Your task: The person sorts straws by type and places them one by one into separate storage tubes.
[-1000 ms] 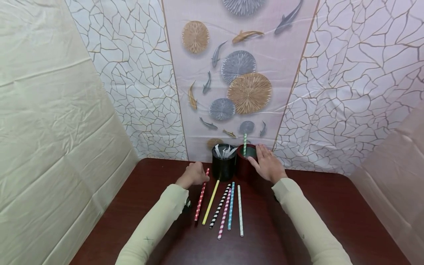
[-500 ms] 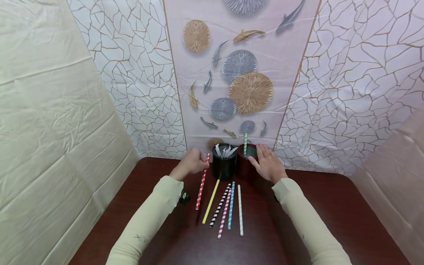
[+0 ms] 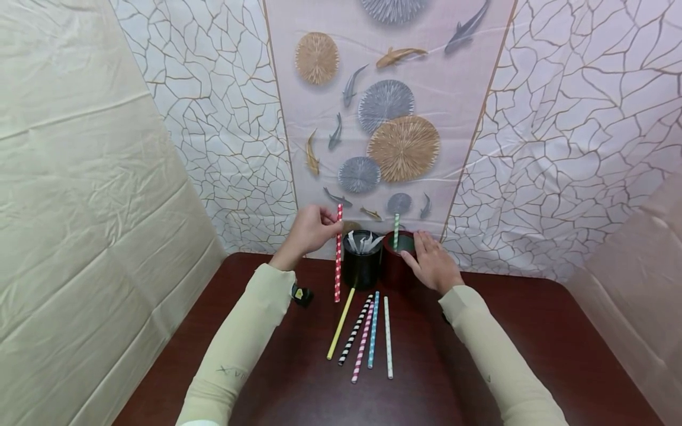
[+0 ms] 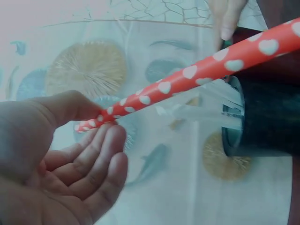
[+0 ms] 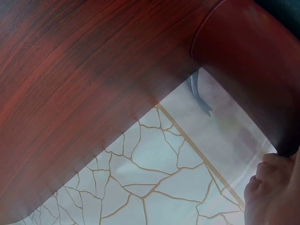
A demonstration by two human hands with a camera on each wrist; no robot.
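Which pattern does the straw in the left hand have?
The straw is red with white hearts, pinched by the left hand; the left wrist view shows it best.

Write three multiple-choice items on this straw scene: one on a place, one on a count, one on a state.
1. Where is the green striped straw?
A. In the red cup
B. Flat on the table
C. In the left hand

2. How many straws lie flat on the table?
A. Three
B. Five
C. Eight

3. How is the red heart straw held?
A. Pinched near its top, about upright
B. Lying untouched
C. Gripped by the right hand

Answers:
1 A, it stands up out of the red cup.
2 B, yellow, black-striped, pink, blue and pale green.
3 A, the left hand's fingers pinch it near the top.
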